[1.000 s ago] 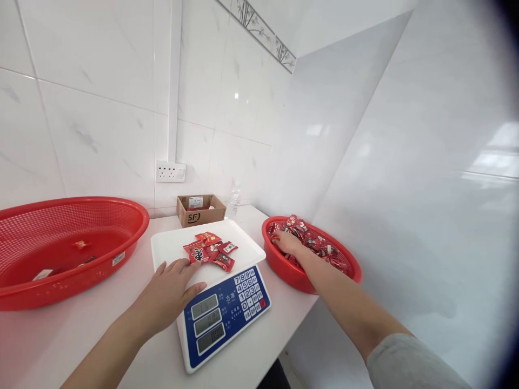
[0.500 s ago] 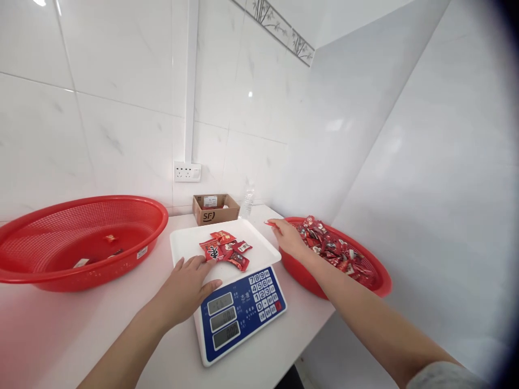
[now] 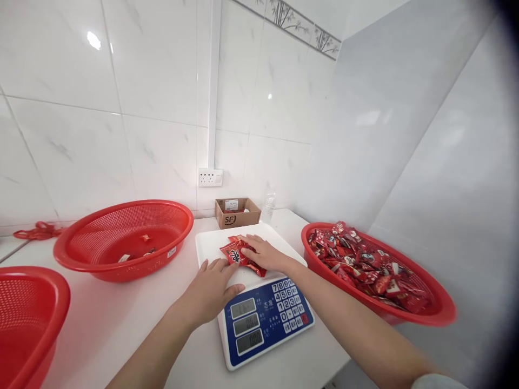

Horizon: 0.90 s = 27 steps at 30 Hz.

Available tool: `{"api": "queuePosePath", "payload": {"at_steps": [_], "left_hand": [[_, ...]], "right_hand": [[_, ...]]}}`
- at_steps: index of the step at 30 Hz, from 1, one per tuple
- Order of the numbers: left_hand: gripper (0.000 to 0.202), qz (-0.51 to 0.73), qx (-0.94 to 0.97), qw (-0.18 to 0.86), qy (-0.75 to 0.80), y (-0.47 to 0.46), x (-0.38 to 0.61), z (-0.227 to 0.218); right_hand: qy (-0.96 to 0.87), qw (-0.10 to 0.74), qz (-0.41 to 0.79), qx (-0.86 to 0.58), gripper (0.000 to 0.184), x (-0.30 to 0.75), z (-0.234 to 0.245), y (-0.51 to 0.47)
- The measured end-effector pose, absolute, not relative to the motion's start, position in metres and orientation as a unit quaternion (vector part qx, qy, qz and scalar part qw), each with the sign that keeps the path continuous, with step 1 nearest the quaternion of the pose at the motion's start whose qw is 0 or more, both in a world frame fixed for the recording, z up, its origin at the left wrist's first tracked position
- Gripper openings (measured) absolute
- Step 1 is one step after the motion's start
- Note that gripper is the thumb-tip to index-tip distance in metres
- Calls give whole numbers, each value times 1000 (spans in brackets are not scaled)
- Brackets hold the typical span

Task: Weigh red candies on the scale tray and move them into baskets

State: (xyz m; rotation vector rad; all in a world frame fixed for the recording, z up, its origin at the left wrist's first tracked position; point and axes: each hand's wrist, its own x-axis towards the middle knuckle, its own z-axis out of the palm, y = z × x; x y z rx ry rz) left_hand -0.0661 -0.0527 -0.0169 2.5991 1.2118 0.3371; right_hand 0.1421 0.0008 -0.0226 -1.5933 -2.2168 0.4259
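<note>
Small red snack packets (image 3: 232,253) lie in a pile on the white pan of a digital scale (image 3: 267,324). My right hand (image 3: 265,255) rests over the right side of this pile, fingers stretched out and partly covering the packets. Along the pan's front left edge, my left hand (image 3: 211,292) lies with its fingers extended and its fingertips close to the packets; whether they touch is hard to tell. The thumb hangs near the scale's blue display panel. A red basket (image 3: 440,305) heaped with red packets stands to the right of the scale.
A red mesh basket (image 3: 121,208) at left holds a few packets; another red basket (image 3: 38,346) is cut off at the frame's left edge. An SF cardboard box (image 3: 243,218) and a clear plastic bottle (image 3: 268,204) stand behind the scale. Red ties (image 3: 38,231) lie by the wall.
My right hand has moved from beside the right basket, where it pinched a small red packet, onto the pile on the pan. My left hand stays at the pan's edge. The view has shifted left.
</note>
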Motion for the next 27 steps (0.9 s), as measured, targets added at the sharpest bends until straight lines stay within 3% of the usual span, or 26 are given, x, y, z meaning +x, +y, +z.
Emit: {"api": "queuePosePath", "payload": {"at_steps": [3,10,19,23,27], "left_hand": [[53,119,893,129,414,-54,-66,-16],[49,136,889,143,413,-58,-64,-12],[53,134,885,141,423,-58,-62,-13],[51,172,878,122,429,-59,-62,-22],[47,204,862,100,453,-62,-65,-25]], "right_hand": [[-781,243,139,-559,52,133,-12,4],[-710,552,98,-427,40,107,30,-27],[-622,675,151,-366,34,115,42,-46],[-645,628,154,-407,34,126,44,-44],[-766,399,192,-466,41,141,42,-44]]}}
